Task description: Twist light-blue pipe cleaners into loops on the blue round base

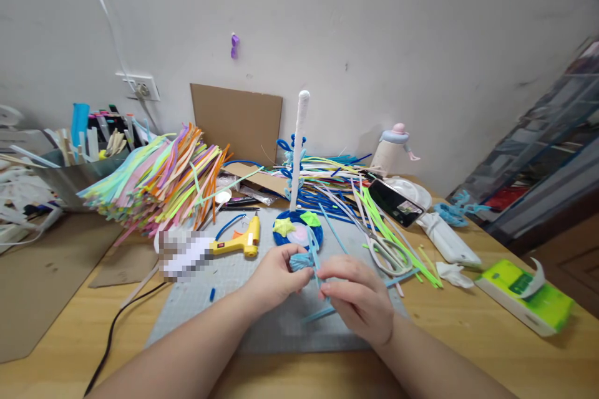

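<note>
My left hand (275,277) is closed in a pinch on a small light blue pipe cleaner bundle (300,260) over the grey cutting mat (243,274). My right hand (359,298) is closed on a light blue pipe cleaner strand (314,313) that runs from the bundle down past its fingers. Just behind the hands stands a blue round base (298,228) with a yellow star, a green piece and a tall white wrapped post (298,149).
A yellow glue gun (239,240) lies left of the base, its black cord trailing to the front edge. Scissors (381,248), a phone (395,202), a green tissue pack (526,294) and a big heap of coloured pipe cleaners (159,177) surround the mat.
</note>
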Action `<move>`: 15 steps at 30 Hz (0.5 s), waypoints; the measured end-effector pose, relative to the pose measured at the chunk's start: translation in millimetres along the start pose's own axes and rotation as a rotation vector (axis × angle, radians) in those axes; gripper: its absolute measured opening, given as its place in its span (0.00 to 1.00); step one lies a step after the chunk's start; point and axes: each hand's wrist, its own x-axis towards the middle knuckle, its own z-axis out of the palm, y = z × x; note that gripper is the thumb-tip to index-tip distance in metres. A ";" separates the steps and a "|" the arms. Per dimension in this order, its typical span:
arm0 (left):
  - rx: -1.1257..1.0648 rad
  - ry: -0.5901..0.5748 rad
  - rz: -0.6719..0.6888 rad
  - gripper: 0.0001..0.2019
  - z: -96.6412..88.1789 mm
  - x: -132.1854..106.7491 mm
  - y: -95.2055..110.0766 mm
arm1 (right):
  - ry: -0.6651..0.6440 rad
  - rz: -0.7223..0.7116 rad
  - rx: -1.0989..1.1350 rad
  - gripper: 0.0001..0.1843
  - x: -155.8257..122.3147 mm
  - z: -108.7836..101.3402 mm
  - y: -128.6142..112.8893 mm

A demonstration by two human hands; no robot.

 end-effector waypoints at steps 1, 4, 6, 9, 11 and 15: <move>0.001 0.003 -0.002 0.09 0.2 -0.2 0.3 | -0.015 0.010 0.000 0.17 0.1 0.3 1.4; 0.027 0.034 -0.004 0.09 0.0 0.2 0.9 | -0.018 0.093 -0.019 0.17 -0.8 2.0 4.0; 0.061 0.066 -0.002 0.08 -0.9 1.2 1.0 | 0.008 0.133 -0.032 0.17 -2.0 3.6 3.8; 0.094 0.105 0.000 0.08 -2.5 2.9 0.8 | 0.034 0.159 -0.011 0.17 -3.3 5.8 2.7; 0.078 0.104 0.004 0.08 -3.2 3.9 0.7 | 0.040 0.179 -0.005 0.16 -4.0 6.6 2.9; 0.056 0.091 0.011 0.06 -3.5 5.0 0.4 | 0.063 0.213 -0.008 0.18 -5.5 7.4 4.9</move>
